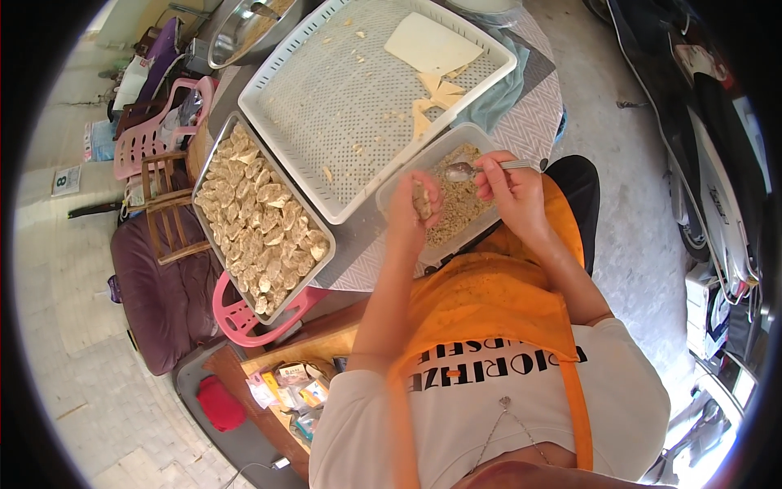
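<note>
My right hand [516, 194] grips a metal spoon [461, 171] by its handle, with the bowl over a clear plastic container [482, 230] of crumbly tan filling [447, 231]. In my left hand [405, 213], slightly blurred, the curled fingers hold a small piece coated with filling [421, 200], above the container's left side. A big white perforated basket [335, 213] lies just beyond; pale flat triangular pieces [441, 92] and a white rectangular board [425, 42] rest at its right end. To the left, many filling-covered pieces [257, 213] crowd a metal tray [325, 259].
A steel bowl [230, 37] stands at the far left of the table, and a teal cloth [507, 96] hangs by the basket's right corner. Pink chairs [237, 320] and a brown cushioned seat [163, 285] are on the left. A parked motorbike [717, 179] stands at the right.
</note>
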A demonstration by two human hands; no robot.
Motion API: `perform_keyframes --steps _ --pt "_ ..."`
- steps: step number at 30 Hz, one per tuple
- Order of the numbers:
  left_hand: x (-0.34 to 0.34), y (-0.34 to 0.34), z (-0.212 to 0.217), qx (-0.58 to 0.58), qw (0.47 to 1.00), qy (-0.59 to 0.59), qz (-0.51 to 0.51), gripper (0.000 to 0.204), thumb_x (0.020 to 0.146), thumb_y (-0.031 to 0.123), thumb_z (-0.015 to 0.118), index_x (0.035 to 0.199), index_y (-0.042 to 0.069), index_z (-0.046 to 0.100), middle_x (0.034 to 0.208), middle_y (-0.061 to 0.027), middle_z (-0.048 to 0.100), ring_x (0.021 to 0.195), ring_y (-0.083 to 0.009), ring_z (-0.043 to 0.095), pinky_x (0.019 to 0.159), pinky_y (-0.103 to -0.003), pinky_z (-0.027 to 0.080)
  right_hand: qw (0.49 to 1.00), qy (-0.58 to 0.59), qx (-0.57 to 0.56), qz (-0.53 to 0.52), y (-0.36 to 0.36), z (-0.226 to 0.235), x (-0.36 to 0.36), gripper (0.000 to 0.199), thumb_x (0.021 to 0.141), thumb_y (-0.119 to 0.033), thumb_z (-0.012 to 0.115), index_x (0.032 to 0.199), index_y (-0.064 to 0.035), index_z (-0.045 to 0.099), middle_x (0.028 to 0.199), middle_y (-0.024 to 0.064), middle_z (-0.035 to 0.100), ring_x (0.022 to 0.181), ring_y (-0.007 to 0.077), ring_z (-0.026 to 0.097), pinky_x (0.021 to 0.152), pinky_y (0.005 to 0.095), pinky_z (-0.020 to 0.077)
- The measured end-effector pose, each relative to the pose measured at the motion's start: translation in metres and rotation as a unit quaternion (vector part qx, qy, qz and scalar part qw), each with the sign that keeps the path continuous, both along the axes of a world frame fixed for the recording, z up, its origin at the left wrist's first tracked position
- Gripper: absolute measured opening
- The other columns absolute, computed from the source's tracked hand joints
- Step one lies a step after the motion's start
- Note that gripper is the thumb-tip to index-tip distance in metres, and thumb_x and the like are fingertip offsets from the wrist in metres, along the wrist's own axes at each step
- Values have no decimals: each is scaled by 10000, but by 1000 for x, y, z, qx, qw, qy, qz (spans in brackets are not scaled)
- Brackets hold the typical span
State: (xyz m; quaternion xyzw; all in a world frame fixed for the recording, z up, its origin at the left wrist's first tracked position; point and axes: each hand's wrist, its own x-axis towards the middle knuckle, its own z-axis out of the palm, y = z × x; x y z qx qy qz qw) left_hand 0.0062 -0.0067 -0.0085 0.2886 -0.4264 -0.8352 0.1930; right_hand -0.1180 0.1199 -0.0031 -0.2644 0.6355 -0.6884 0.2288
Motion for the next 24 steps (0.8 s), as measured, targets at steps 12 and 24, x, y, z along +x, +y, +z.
perform_keyframes --steps 12,24 --pt "-15 6 7 -188 979 25 76 218 948 270 436 907 57 452 963 -134 604 885 -227 561 814 -335 422 979 -158 34 125 -2 8 7 220 962 -161 487 932 27 598 711 59 607 565 111 594 520 233 503" --pt "-4 11 4 -188 979 -61 -45 228 931 180 539 1119 59 493 827 -7 497 605 -69 449 519 -204 378 987 -152 -40 18 5 10 -9 222 951 -165 501 893 26 597 693 58 607 562 113 597 513 225 503"
